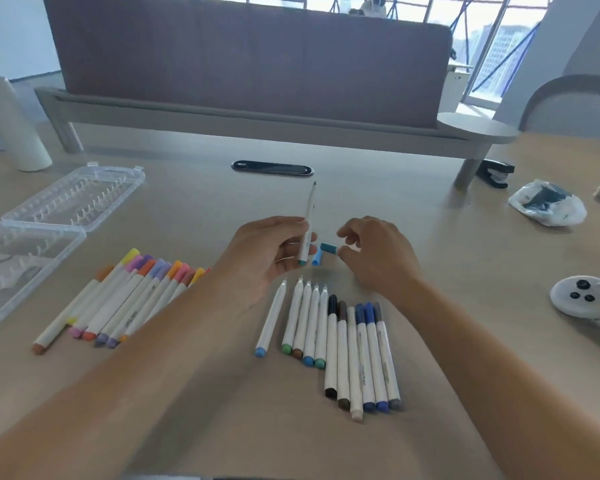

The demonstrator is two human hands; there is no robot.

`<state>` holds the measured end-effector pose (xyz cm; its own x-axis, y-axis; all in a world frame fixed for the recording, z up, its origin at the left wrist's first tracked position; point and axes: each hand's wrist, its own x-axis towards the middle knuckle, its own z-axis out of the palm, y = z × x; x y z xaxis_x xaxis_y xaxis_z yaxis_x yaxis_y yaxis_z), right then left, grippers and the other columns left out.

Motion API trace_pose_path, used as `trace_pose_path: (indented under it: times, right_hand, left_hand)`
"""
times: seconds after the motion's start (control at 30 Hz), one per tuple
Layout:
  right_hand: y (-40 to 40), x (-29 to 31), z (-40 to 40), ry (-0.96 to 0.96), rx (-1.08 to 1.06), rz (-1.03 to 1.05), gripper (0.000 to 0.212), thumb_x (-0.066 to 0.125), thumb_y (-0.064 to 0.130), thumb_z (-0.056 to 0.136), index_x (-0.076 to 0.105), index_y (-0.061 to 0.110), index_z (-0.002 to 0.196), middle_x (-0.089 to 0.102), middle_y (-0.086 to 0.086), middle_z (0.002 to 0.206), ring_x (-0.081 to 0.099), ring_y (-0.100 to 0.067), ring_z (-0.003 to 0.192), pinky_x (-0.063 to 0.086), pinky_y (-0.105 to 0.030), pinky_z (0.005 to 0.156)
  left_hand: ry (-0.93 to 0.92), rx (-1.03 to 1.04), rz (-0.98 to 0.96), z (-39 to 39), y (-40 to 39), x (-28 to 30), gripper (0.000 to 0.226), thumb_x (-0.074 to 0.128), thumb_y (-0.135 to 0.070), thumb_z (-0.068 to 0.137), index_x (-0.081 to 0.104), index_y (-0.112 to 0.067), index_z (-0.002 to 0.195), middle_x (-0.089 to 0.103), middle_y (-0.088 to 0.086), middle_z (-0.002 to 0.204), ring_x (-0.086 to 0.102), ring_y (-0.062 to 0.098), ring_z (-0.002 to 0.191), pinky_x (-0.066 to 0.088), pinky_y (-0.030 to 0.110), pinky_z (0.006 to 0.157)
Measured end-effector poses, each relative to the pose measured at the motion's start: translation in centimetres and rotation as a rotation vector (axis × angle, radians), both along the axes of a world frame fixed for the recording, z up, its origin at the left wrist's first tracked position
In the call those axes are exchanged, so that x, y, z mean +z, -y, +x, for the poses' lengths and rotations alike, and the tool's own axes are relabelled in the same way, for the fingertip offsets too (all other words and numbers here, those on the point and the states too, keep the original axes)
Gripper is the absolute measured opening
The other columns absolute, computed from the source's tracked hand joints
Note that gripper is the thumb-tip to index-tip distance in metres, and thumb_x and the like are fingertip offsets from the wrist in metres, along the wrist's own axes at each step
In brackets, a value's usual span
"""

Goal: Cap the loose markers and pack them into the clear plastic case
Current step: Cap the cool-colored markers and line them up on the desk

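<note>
Head view
Held marker: centre of the frame, nearly upright, long axis running from its teal end plug at the bottom up to a bare dark tip tilted slightly right; white barrel, faint print along it too small to read.
Left hand: fingers and thumb curled round the lower barrel of the held marker, raised above the tabletop.
Right hand: just right of the marker, thumb and fingertips pinching a teal cap that lies roughly level, its open end toward the marker but apart from it.
Blue cap: below the teal one, between the two hands; I cannot tell whether a finger holds it.
Uncapped markers: lower centre, five white barrels with bare tips pointing to the top of the frame, coloured end plugs toward the bottom.
Capped dark markers: touching the right side of that row, black, brown, white and blue caps pointing up.
Capped bright markers: lower left, a fan pointing to the upper right, yellow, pink, orange and purple caps.
Clear plastic case: left edge, lying open, ribbed slots in both halves.
Game controller: white, right edge.
</note>
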<state>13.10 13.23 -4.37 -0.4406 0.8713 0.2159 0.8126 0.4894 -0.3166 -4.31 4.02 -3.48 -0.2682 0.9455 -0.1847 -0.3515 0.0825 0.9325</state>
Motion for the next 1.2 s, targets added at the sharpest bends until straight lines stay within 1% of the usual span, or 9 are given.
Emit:
trace_pose_path:
  times: [0.13,0.27,0.37,0.43,0.57,0.7,0.83,1.0,1.2]
  right_hand:
    - [-2.1,-0.7,-1.7,0.102,0.067,-0.03,0.031,0.064,0.03,0.097,0.069,0.028,0.127,0.066,0.004,0.118,0.06,-0.018,0.111,0.051,-0.038,0.096]
    - [-2.8,-1.4,-2.2,0.076,0.111,-0.001,0.014,0.063,0.031,0.098,0.073,0.028,0.108,0.063,0.005,0.106,0.06,-0.018,0.101,0.052,-0.041,0.092]
    - [-2.7,-1.6,-1.9,0.063,0.134,0.019,0.011,0.061,0.032,0.101,0.069,0.026,0.106,0.066,0.007,0.102,0.062,-0.016,0.096,0.052,-0.04,0.091]
    - [-2.6,-1.6,-1.5,-0.093,0.135,-0.044,0.012,0.059,0.031,0.103,0.068,0.027,0.11,0.068,0.009,0.1,0.063,-0.013,0.094,0.052,-0.035,0.087]
    - [-1.9,-0.5,-0.4,-0.521,0.161,-0.279,0.026,0.05,0.021,0.108,0.07,0.032,0.121,0.073,0.01,0.098,0.068,-0.004,0.092,0.053,-0.02,0.081]
    - [-1.1,1.0,0.3,-0.877,0.135,-0.475,0.022,0.054,0.02,0.108,0.073,0.024,0.119,0.078,0.004,0.101,0.073,-0.013,0.096,0.059,-0.035,0.093]
    - [-1.0,1.4,0.6,-1.081,0.139,-0.514,0.018,0.058,0.023,0.106,0.072,0.022,0.117,0.079,0.002,0.104,0.073,-0.018,0.102,0.056,-0.037,0.095]
    - [-0.9,1.7,0.7,-1.134,0.148,-0.456,0.017,0.059,0.021,0.106,0.071,0.023,0.117,0.079,0.003,0.107,0.071,-0.018,0.105,0.054,-0.039,0.097]
    - [-0.1,1.7,0.2,-1.005,0.204,-0.416,0.017,0.06,0.018,0.104,0.073,0.023,0.114,0.08,0.006,0.103,0.073,-0.013,0.098,0.055,-0.039,0.095]
  left_hand:
    - [0.008,0.049,0.006,-0.9,-0.9,-0.8,0.023,0.07,-0.011,0.094,0.073,-0.005,0.116,0.077,0.017,0.103,0.076,0.03,0.094,0.061,0.04,0.087]
    - [-0.007,0.043,0.013,-1.6,-0.8,-1.6,0.02,0.068,-0.009,0.095,0.075,-0.007,0.114,0.077,0.016,0.105,0.075,0.031,0.099,0.06,0.041,0.089]
    - [-0.08,0.055,0.007,-1.5,-0.6,-1.6,0.018,0.067,-0.008,0.095,0.075,-0.007,0.111,0.077,0.015,0.103,0.076,0.029,0.094,0.061,0.041,0.086]
    - [-0.145,0.061,0.018,-1.3,-0.4,-1.5,0.016,0.067,-0.009,0.095,0.074,-0.008,0.11,0.077,0.013,0.102,0.076,0.028,0.093,0.061,0.039,0.082]
    - [-0.283,0.054,0.099,-0.6,0.0,-1.2,0.022,0.067,-0.006,0.095,0.073,-0.012,0.115,0.077,0.011,0.1,0.076,0.03,0.091,0.062,0.041,0.078]
    - [-0.386,-0.003,0.146,0.4,0.6,-0.8,0.025,0.065,-0.003,0.095,0.073,-0.014,0.117,0.077,0.008,0.098,0.076,0.028,0.082,0.062,0.037,0.071]
    - [-0.434,-0.076,0.157,1.2,1.1,-0.7,0.024,0.066,-0.003,0.095,0.073,-0.014,0.114,0.074,0.008,0.097,0.076,0.03,0.075,0.061,0.036,0.066]
    - [-0.474,-0.108,0.147,1.4,1.0,-0.8,0.024,0.069,-0.004,0.093,0.076,-0.017,0.112,0.074,0.005,0.1,0.076,0.032,0.074,0.062,0.039,0.068]
    - [-0.484,-0.098,0.15,1.5,1.1,-0.7,0.024,0.068,-0.004,0.094,0.076,-0.016,0.113,0.074,0.006,0.099,0.076,0.03,0.073,0.065,0.042,0.07]
